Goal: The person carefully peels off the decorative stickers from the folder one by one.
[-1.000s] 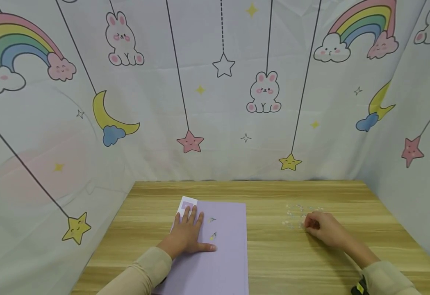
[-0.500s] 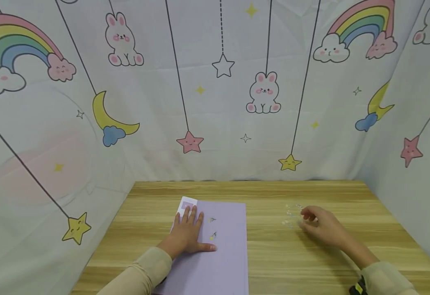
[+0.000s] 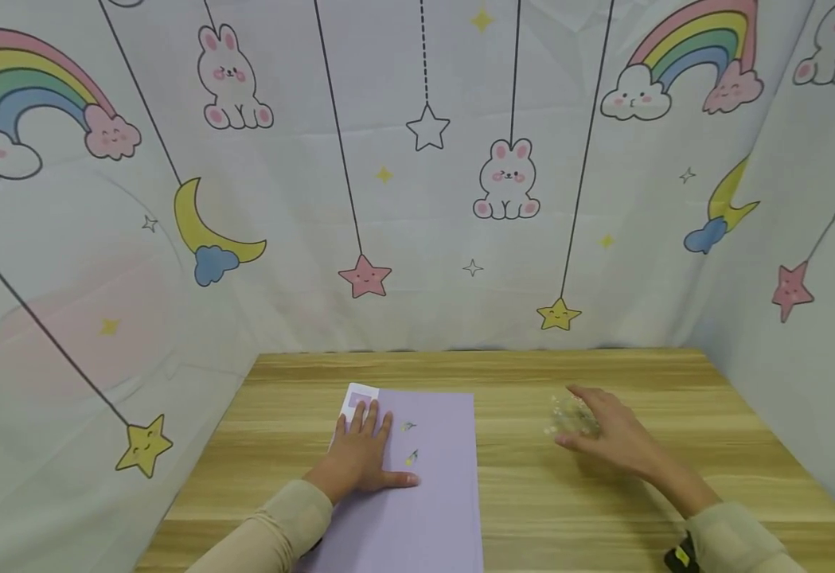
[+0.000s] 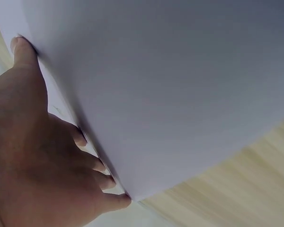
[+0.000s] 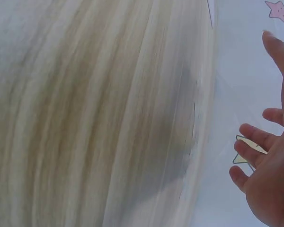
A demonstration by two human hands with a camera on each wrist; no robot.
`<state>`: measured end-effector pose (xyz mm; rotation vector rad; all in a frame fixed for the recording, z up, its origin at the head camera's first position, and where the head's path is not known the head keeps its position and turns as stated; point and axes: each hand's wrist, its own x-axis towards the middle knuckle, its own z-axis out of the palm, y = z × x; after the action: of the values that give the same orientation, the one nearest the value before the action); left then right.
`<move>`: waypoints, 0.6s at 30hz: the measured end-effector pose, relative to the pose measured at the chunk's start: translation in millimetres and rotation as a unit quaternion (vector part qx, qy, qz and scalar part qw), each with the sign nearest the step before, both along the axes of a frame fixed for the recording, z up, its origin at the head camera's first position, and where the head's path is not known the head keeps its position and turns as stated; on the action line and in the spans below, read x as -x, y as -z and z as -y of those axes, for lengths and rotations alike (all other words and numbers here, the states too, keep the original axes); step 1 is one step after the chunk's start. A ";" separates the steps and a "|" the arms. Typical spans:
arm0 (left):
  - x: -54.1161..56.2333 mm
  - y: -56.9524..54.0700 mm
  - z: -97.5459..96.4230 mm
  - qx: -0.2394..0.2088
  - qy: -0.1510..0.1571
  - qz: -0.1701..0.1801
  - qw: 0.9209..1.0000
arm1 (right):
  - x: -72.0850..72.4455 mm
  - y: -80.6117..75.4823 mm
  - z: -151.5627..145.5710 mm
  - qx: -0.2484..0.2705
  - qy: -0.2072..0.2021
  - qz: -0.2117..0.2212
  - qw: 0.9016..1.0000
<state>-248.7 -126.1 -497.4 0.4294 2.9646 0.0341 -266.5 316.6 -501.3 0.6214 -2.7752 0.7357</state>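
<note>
My left hand (image 3: 361, 459) lies flat with fingers spread on a lavender folder or notebook (image 3: 437, 509), near its upper left part. Two small yellow flower stickers (image 3: 411, 458) show on the cover just right of its fingers. A white label (image 3: 355, 395) at the top left corner is partly under the fingertips. To the right, my right hand (image 3: 616, 435) hovers with thumb and fingers wide apart around a patch of tiny pale flower stickers (image 3: 559, 407) on the table, partly hidden behind it. The right wrist view also shows the right hand's fingers (image 5: 255, 137) apart and holding nothing.
The wood-grain table (image 3: 532, 509) ends at a white curtain (image 3: 446, 310) printed with rabbits, stars and rainbows, which also hangs at both sides. A dark band (image 3: 682, 555) sits at the right sleeve.
The right hand's fingertips, close together over the small flowers a second ago, have spread apart, and the hand has shifted slightly left. The left hand stays on the lavender cover.
</note>
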 end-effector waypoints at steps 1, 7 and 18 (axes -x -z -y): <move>0.3 0.2 -0.1 0.000 -0.001 0.000 1.000 | 0.5 0.2 1.7 -0.002 0.000 -0.001 1.000; 2.9 3.2 -2.1 0.007 -0.004 -0.001 1.000 | 5.4 5.2 8.5 -0.032 -0.019 -0.046 0.998; -1.3 -10.3 -8.1 -0.015 -0.017 0.010 1.000 | 7.2 12.7 30.4 -0.063 -0.032 -0.042 0.997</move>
<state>-247.4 -118.0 -487.1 0.3792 2.9551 0.0863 -273.8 286.3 -514.1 0.7506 -2.7502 0.5359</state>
